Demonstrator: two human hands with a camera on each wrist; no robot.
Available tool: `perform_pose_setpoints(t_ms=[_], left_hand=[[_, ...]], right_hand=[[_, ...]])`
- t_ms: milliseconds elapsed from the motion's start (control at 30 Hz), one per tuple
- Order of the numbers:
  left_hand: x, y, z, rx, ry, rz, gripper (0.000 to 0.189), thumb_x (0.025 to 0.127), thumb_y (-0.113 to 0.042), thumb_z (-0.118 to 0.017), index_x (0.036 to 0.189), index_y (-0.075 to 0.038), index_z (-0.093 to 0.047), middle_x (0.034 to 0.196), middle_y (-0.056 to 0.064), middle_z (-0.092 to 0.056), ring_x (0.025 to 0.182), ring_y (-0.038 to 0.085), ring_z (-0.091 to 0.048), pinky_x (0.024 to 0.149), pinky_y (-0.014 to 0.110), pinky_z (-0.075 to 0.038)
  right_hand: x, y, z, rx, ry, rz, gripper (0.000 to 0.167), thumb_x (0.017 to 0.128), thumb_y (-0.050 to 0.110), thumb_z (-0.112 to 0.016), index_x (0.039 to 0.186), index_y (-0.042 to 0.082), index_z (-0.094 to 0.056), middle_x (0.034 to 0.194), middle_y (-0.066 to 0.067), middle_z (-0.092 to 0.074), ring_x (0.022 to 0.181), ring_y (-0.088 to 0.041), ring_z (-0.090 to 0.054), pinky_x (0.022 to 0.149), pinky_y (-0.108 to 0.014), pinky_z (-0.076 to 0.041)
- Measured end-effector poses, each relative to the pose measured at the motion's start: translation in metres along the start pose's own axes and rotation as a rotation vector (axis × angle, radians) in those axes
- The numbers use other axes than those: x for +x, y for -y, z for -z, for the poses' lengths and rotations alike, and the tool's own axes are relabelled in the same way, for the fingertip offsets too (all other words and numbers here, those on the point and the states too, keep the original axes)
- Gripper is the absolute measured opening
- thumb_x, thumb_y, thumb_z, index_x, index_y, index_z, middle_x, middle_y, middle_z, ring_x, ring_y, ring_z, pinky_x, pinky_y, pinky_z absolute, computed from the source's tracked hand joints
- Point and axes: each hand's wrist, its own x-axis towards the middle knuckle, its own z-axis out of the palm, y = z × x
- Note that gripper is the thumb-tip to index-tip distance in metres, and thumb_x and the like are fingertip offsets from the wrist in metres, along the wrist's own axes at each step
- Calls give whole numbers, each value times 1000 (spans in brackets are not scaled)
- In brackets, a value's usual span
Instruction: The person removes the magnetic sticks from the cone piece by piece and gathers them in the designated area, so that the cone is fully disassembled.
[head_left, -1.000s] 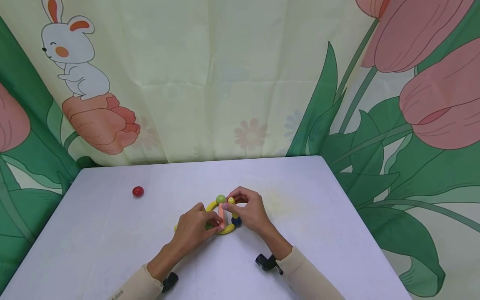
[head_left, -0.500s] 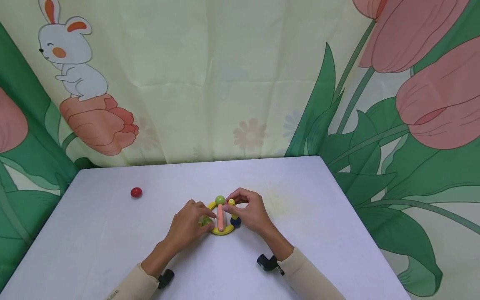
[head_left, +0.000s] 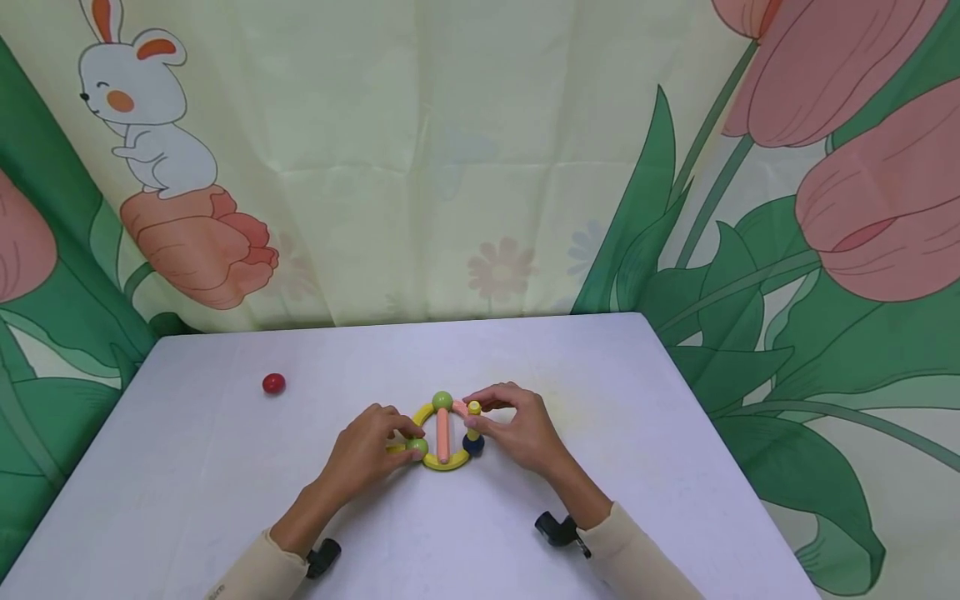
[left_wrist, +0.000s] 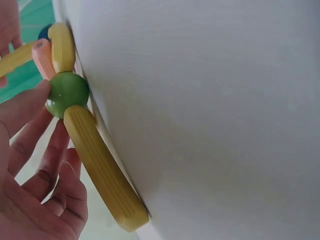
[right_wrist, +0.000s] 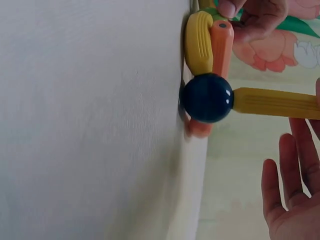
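Observation:
A ring of curved yellow pieces (head_left: 446, 464) and balls lies on the white table. Across its middle runs a straight pink stick (head_left: 442, 437), with a light green ball (head_left: 442, 401) at its far end. My left hand (head_left: 363, 450) pinches the green ball (left_wrist: 67, 95) on the ring's left side; a straight yellow stick (left_wrist: 105, 167) juts out from that ball. On the right, a dark blue ball (right_wrist: 207, 98) bears an upright yellow stick (right_wrist: 275, 103), which my right hand (head_left: 521, 427) holds between thumb and fingers. A curved pink piece (head_left: 460, 407) shows partly behind the right fingertips.
A red ball (head_left: 273, 384) lies alone toward the back left of the table (head_left: 187, 467). Behind the table's far edge hangs a printed curtain (head_left: 360, 208) with a rabbit and tulips.
My left hand has left the pink stick, moved left and taken hold of the green ball. My right hand, still holding the upright yellow stick, has shifted slightly right.

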Motion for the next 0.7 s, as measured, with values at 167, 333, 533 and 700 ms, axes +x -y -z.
perform_pose_setpoints(t_ms=[167, 333, 533, 700], left_hand=[[1, 0, 2, -12, 16, 7, 21, 78, -25, -96, 94, -28, -84, 87, -15, -69, 89, 9, -58, 74, 28, -50], [2, -1, 4, -10, 33, 26, 21, 77, -26, -97, 93, -29, -84, 87, -16, -69, 88, 9, -59, 75, 29, -50], [2, -1, 5, -12, 37, 35, 22, 76, -26, -97, 93, -30, -83, 87, -16, -71, 85, 9, -58, 74, 29, -48], [3, -1, 4, -15, 46, 41, 22, 76, -26, -97, 94, -28, -84, 86, -15, -72, 84, 10, -58, 73, 29, -48]], right_hand=[[-3, -2, 11, -56, -26, 20, 25, 88, 26, -89, 112, 32, -80, 103, 15, -74, 105, -16, -67, 97, -54, -57], [-8, -6, 22, -99, -45, 19, 27, 87, 25, -90, 112, 33, -80, 103, 15, -74, 103, -16, -66, 96, -50, -57], [-16, -8, 34, -120, -50, -1, 29, 85, 21, -91, 111, 26, -79, 106, 11, -75, 102, -15, -66, 99, -55, -56], [-21, -12, 44, -188, -49, -69, 27, 85, 20, -92, 107, 27, -78, 103, 12, -74, 103, -15, -67, 100, -56, -55]])
